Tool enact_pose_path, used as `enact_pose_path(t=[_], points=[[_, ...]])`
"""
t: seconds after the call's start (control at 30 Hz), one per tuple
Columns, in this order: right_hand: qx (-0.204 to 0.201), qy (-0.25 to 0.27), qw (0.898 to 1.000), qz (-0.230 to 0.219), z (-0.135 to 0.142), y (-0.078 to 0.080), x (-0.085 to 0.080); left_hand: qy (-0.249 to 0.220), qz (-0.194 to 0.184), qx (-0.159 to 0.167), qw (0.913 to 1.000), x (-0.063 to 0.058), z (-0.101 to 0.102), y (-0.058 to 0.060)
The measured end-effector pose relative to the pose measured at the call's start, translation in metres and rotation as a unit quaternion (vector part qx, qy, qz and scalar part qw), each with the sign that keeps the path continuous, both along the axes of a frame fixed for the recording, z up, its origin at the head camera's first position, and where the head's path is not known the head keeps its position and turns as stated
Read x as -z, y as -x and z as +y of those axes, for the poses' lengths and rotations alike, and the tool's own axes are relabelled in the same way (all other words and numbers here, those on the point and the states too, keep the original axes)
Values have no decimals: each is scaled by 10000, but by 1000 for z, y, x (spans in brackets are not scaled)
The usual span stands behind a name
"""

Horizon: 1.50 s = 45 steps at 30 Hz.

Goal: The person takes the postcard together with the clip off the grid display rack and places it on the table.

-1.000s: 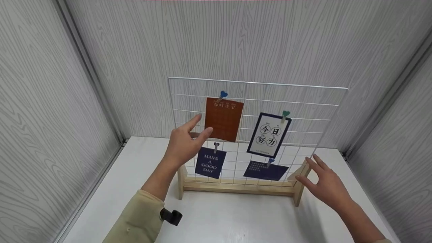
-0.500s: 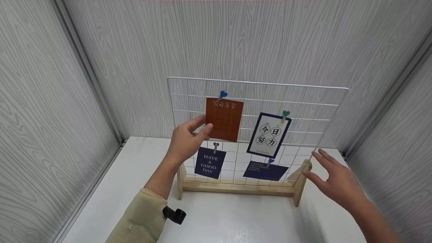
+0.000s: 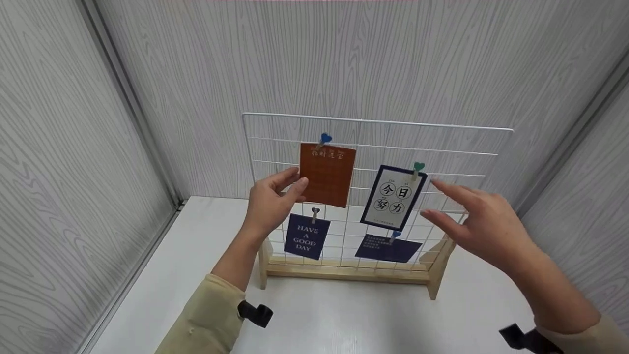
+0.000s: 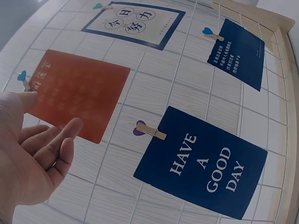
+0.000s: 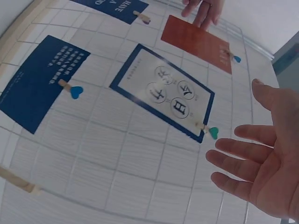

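Note:
An orange card (image 3: 327, 174) hangs by a blue heart peg (image 3: 326, 138) on a white wire grid (image 3: 378, 121). My left hand (image 3: 271, 201) is at its left edge, fingers loosely bent and thumb apart from them; the fingertips (image 4: 74, 126) overlap the card in the left wrist view. Right of it hangs a white card with a dark blue border (image 3: 393, 197), held by a green heart peg (image 3: 418, 167). My right hand (image 3: 486, 226) is just right of that card, its fingers (image 5: 233, 161) spread and holding nothing, close to the green peg.
Lower on the grid hang a blue "HAVE A GOOD DAY" card (image 3: 307, 237) and another dark blue card (image 3: 388, 249), each on a heart peg. A wooden stand (image 3: 344, 273) carries the grid on a white table (image 3: 334, 319). Wood-grain panels (image 3: 373, 59) enclose the back and sides.
My right hand has risen and moved left from beside the stand's right leg to the bordered card. My left hand has drawn its fingers in slightly at the orange card's edge.

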State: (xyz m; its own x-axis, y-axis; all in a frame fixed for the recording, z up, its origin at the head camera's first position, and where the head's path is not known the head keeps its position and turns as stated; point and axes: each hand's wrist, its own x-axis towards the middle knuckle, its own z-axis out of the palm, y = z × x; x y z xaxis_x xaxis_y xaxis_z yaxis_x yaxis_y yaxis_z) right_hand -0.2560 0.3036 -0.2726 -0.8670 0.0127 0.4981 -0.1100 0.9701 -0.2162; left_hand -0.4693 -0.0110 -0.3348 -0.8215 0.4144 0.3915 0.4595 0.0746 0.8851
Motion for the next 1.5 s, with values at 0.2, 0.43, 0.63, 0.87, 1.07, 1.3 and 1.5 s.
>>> enact_pose_path(t=[0.2, 0.43, 0.63, 0.87, 1.07, 1.3, 1.5], points=[[-466, 227, 9985, -160, -26, 29, -32, -65, -165, -25, 9998, 0, 1, 1], [-1031, 568, 9929, -166, -58, 67, -57, -329, -337, -307, 9984, -1, 5, 6], [-1303, 753, 9882, -276, -81, 94, -67, -551, -526, -339, 9965, 0, 9, 12], [-1418, 823, 9855, -446, -97, 117, -75, -533, -697, -230, 9959, -1, 10, 14], [-1314, 797, 9864, -582, -103, 130, -79, -555, -718, -195, 9957, -1, 10, 16], [-1128, 818, 9871, -794, -109, 141, -81, -635, -808, -126, 9946, -1, 9, 18], [-1003, 644, 9894, -824, -112, 147, -84, -633, -810, -122, 9946, -1, 9, 19]])
